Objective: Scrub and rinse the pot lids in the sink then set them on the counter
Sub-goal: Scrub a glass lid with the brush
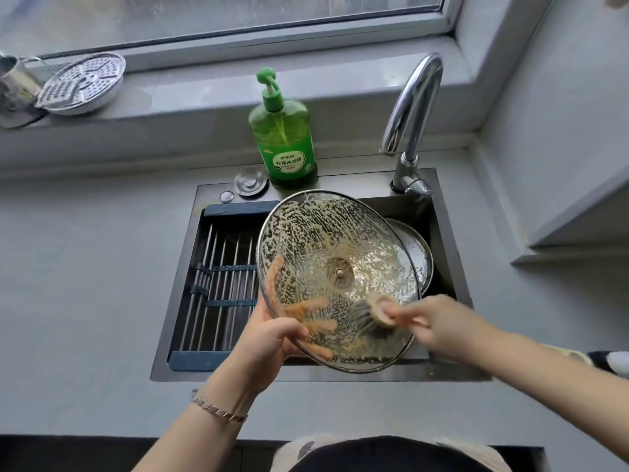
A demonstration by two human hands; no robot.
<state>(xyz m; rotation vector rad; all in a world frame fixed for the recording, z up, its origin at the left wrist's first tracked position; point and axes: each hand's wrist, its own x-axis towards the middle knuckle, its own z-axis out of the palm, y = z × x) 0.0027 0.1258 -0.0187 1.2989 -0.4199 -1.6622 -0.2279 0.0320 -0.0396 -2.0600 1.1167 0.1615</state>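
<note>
A large glass pot lid [326, 247] covered in soapy foam is held tilted over the sink [452, 267], its underside facing me. My left hand [269, 338] grips its lower left rim, thumb on the inside and fingers showing through the glass. My right hand [439, 321] holds a round scrub brush [374, 316] with its bristles pressed on the lid's lower inside surface. A second, metal lid [417, 253] lies in the sink basin behind the glass one, mostly hidden.
A roll-up drying rack [221, 284] covers the sink's left half. A green dish-soap pump bottle [284, 137] and a chrome faucet [413, 107] stand behind the sink. A metal steamer plate [85, 83] rests on the windowsill. Grey counter [85, 284] lies either side.
</note>
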